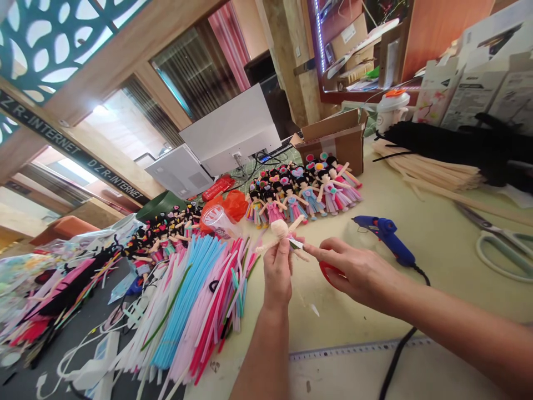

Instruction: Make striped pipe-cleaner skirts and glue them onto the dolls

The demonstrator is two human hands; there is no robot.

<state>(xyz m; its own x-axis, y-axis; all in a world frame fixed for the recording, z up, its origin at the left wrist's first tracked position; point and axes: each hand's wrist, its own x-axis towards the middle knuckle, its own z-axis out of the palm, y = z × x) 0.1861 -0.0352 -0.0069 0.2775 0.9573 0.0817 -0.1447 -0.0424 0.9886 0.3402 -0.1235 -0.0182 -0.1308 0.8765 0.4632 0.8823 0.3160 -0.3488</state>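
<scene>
Cutting at close quarters, lower centre of the frame. The left hand (278, 278) has its fingers closed on a cream doll (278, 229), raised above the bench (341, 333) near the middle of the picture; the right hand (353, 272) grips the red-handled scissors (331, 273), its index finger extended toward the pale blades at the doll's body. The chief hazard is the left thumb, which lies just beside the blades: a slip, or a turn of the doll, could nick the skin. A blade set too deep might likewise cut an arm or loosen the wound body (how far the tips reach is hidden). To the right, the glue gun (385, 236) lies near the right forearm; were it hot, a careless sweep could burn, and an arm catching its cord (402, 350) could drag it across the bench.
</scene>
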